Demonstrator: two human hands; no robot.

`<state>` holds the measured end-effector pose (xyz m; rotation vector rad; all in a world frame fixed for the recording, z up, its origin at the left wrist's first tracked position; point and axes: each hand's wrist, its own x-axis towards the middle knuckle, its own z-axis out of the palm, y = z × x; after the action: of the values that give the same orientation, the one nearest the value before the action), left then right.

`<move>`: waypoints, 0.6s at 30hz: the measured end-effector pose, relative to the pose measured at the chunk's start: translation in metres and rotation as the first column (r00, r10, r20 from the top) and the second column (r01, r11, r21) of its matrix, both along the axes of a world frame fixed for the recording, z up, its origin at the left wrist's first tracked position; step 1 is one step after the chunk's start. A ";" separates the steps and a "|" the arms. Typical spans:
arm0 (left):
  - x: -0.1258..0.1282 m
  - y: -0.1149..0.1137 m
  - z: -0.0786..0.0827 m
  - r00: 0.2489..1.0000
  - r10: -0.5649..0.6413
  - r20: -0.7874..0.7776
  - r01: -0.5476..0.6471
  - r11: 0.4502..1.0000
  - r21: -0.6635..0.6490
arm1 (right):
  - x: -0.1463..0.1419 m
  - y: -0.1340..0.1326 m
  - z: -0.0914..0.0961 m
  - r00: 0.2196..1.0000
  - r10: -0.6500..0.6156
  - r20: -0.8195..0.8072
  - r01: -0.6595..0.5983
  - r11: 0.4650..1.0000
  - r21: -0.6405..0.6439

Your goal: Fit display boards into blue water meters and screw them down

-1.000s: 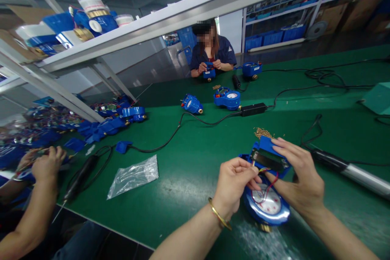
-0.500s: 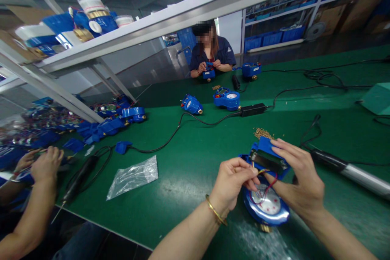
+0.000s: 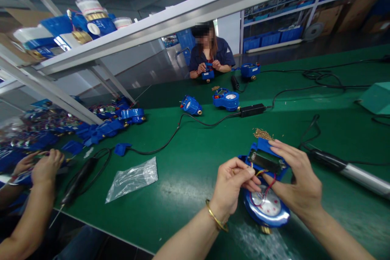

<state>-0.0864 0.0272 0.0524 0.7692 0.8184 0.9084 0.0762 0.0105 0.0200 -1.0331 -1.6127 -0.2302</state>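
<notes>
A blue water meter (image 3: pixel 268 207) with a round white dial and a brass fitting sits on the green table before me. Its upper housing holds a dark rectangular window (image 3: pixel 265 161), and thin red and yellow wires (image 3: pixel 269 185) loop from there over the dial. My left hand (image 3: pixel 236 180) pinches some of these wires at the housing's left side; the wire ends are hidden by the fingers. My right hand (image 3: pixel 297 172) wraps the right side of the blue housing, fingers on top and thumb by the wires. A heap of small brass screws (image 3: pixel 262 133) lies just behind the meter.
A clear plastic bag (image 3: pixel 134 178) lies to the left, near a black electric screwdriver (image 3: pixel 81 178). Another black-and-silver screwdriver (image 3: pixel 344 166) rests at right. More meters (image 3: pixel 227 99) and a cable stand further back. Co-workers sit at left and across; a shelf (image 3: pixel 152 28) crosses above.
Hardly anything differs. My left hand shifts slightly at the wires, while my right hand keeps its hold on the housing. The view tilts a little.
</notes>
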 end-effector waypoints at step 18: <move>0.001 -0.004 0.000 0.997 0.010 -0.082 -0.002 0.995 0.097 | 0.001 -0.001 0.003 0.998 -0.022 0.056 0.021 1.000 0.016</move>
<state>-0.0855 0.0237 0.0522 0.8941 0.8545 0.9315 0.0771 0.0094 0.0231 -1.0407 -1.6479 -0.2883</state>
